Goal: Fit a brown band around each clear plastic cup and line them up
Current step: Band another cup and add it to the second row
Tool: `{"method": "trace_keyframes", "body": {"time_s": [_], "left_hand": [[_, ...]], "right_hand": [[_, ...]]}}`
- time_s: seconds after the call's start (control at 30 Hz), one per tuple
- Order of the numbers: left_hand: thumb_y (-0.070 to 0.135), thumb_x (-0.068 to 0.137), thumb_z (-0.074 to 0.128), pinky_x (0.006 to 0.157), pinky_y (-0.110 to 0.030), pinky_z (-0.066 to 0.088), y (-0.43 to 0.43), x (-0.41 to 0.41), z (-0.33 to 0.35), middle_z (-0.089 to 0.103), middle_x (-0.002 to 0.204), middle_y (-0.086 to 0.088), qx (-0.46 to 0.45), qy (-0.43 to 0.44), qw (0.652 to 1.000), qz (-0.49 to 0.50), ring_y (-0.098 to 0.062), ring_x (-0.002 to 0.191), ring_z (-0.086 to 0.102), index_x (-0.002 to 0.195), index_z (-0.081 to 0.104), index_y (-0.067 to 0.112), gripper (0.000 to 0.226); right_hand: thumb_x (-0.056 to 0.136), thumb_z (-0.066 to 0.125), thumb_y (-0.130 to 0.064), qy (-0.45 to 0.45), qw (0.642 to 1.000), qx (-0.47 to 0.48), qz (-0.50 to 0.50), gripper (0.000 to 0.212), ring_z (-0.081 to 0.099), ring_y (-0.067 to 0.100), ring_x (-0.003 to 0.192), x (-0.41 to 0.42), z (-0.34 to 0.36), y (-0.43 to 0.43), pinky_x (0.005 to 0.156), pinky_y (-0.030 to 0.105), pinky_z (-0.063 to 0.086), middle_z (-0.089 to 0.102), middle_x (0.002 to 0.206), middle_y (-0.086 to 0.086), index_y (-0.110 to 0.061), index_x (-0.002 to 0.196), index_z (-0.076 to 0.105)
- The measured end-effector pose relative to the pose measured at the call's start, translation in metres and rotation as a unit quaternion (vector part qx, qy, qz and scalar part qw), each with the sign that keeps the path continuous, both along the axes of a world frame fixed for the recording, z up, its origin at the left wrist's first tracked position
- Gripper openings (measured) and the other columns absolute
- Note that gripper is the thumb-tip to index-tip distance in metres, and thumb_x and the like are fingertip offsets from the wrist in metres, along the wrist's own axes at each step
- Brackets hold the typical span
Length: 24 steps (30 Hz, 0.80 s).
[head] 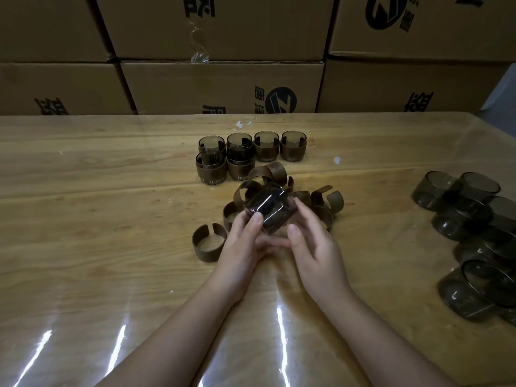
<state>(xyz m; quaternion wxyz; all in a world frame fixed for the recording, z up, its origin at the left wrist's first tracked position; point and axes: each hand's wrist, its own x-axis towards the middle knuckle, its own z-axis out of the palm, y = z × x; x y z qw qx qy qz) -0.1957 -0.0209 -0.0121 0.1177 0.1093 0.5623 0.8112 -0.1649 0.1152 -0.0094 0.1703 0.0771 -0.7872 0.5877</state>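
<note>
I hold a clear, smoky plastic cup (270, 212) tilted above the table, without a band on it. My left hand (241, 241) grips its near left side with the thumb on the wall. My right hand (312, 241) touches its right side with the fingertips, thumb raised. Loose brown open bands (269, 173) lie in a pile just behind and beside the cup; one band (208, 243) lies apart to the left. Several banded cups (266, 145) stand upright in two rows further back.
A heap of bare smoky cups (472, 216) lies on its sides at the right edge of the wooden table (97, 219), which has a glossy plastic cover. Stacked cardboard boxes (220, 85) wall off the back.
</note>
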Motion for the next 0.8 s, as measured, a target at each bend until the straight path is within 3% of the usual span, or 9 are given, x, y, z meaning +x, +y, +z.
{"method": "trace_keyframes", "body": {"time_s": [0.1,0.27,0.47,0.57,0.67,0.8], "left_hand": [[0.039,0.086,0.054,0.081,-0.035,0.055,0.0019,0.0011,0.0006,0.067,0.118,-0.012,-0.005,-0.002,1.0,0.013,-0.023,0.086,0.071,0.133,0.044,0.016,0.054],[0.038,0.088,0.057,0.077,-0.038,0.053,0.0066,0.0036,0.001,0.064,0.117,-0.021,-0.036,0.009,0.999,0.013,-0.024,0.08,0.07,0.134,0.041,0.015,0.054],[0.046,0.082,0.051,0.065,-0.034,0.051,0.007,0.0056,0.0014,0.067,0.09,-0.006,-0.071,0.021,0.997,-0.003,-0.028,0.074,0.062,0.125,0.049,0.009,0.056],[0.058,0.078,0.046,0.06,-0.03,0.049,0.0052,0.0051,0.0017,0.066,0.077,-0.004,-0.073,0.028,0.997,-0.019,-0.018,0.064,0.062,0.124,0.05,-0.002,0.076],[0.058,0.079,0.043,0.061,-0.028,0.05,0.004,0.0055,0.0044,0.068,0.084,-0.01,-0.037,0.021,0.999,-0.02,-0.014,0.06,0.061,0.121,0.056,0.005,0.069],[0.052,0.085,0.04,0.064,-0.031,0.049,0.0016,0.0045,0.005,0.069,0.086,-0.007,-0.007,0.016,1.0,0.024,-0.015,0.059,0.058,0.121,0.056,0.007,0.061]], "right_hand": [[0.09,0.042,-0.048,0.016,1.0,0.0,-0.01,0.049,0.044,0.005,0.133,0.0001,0.0005,0.0,0.107,0.042,0.043,0.049,0.144,-0.008,-0.04,0.139,0.037],[0.094,0.042,-0.038,0.056,0.998,0.013,-0.017,0.055,0.039,0.008,0.138,0.0017,0.004,-0.0001,0.111,0.042,0.038,0.044,0.148,-0.004,-0.019,0.145,0.037],[0.096,0.042,-0.034,0.078,0.997,0.022,-0.008,0.051,0.035,0.001,0.138,0.0022,0.0062,0.0009,0.11,0.02,0.033,0.041,0.148,-0.009,-0.02,0.145,0.037],[0.094,0.039,-0.043,0.046,0.999,0.003,0.01,0.055,0.033,0.001,0.139,0.001,0.0059,0.0019,0.112,0.023,0.032,0.04,0.15,-0.01,-0.024,0.146,0.035],[0.091,0.036,-0.051,0.007,1.0,-0.006,0.025,0.054,0.034,-0.003,0.137,-0.0003,0.0049,0.0027,0.112,0.024,0.033,0.04,0.148,-0.015,-0.034,0.143,0.034],[0.091,0.037,-0.052,-0.011,0.999,-0.005,0.048,0.054,0.037,-0.005,0.134,-0.0003,0.0003,0.0013,0.109,0.018,0.032,0.045,0.145,-0.013,-0.033,0.141,0.037]]}}
